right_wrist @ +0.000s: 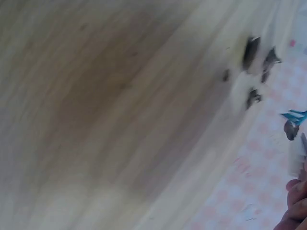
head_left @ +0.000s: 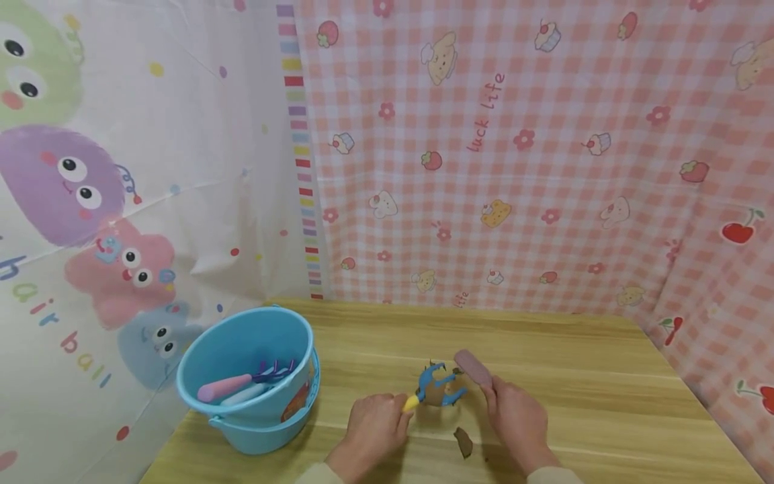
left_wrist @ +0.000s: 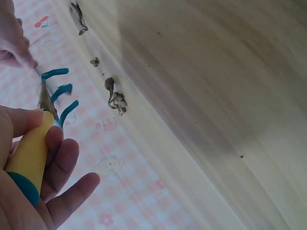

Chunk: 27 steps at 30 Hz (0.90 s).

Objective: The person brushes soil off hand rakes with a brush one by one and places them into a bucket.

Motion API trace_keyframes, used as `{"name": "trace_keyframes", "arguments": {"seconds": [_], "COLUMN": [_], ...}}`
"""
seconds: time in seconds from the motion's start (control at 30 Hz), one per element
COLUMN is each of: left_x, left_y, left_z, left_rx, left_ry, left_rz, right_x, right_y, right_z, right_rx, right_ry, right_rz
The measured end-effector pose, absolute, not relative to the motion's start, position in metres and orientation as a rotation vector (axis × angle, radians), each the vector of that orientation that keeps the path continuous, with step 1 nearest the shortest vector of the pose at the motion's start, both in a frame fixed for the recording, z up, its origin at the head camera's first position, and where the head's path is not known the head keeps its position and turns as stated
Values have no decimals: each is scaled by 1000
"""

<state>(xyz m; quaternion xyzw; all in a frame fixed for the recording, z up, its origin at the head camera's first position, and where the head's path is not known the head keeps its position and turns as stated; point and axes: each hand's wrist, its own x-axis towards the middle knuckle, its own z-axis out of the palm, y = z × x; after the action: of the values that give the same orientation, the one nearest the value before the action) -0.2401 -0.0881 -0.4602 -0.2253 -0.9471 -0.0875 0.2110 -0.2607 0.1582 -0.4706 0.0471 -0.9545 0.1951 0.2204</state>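
My left hand (head_left: 375, 427) grips the yellow handle of a small hand rake (head_left: 431, 383) with curved blue tines. Brown, clay-like matter clings at the base of the tines in the left wrist view. A flat, mauve, blade-like tool (head_left: 474, 368) is in my right hand (head_left: 517, 420), its blunt end close to the tines; its exact kind is unclear, and whether it touches them I cannot tell. On the wooden table lies a curved brown scrap (head_left: 463, 442) between the hands, and more brown lumps (left_wrist: 116, 99) show in the left wrist view. The right wrist view is blurred.
A light blue bucket (head_left: 266, 430) stands to the left, holding a pink-handled tool (head_left: 226, 388) with purple tines and a pale blue item. A pink checked cloth (head_left: 484, 188) hangs behind the table (head_left: 580, 376); a white printed cloth (head_left: 211, 134) hangs on the left.
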Motion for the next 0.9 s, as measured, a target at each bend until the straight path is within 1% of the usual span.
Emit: {"name": "trace_keyframes", "arguments": {"seconds": [0.17, 0.23, 0.57, 0.73, 0.9], "left_x": [-244, -245, -241, -245, -246], "left_y": [-86, -85, -85, -86, -82], "left_z": [-459, -459, -458, -455, -455], "left_rx": [-622, -621, -595, -571, -612], "left_ry": [-2639, -2636, -2625, -2627, -2629], "left_rz": [-230, -236, -262, -278, -236], "right_x": [-253, -250, -253, -251, -247], "right_y": [138, 133, 159, 159, 140], "right_z": [-458, -457, -471, -467, -456], "right_rx": [265, 275, 105, 38, 256], "right_ry": [-2562, -2587, -2720, -2718, -2640], "right_rz": [538, 543, 561, 594, 611]}}
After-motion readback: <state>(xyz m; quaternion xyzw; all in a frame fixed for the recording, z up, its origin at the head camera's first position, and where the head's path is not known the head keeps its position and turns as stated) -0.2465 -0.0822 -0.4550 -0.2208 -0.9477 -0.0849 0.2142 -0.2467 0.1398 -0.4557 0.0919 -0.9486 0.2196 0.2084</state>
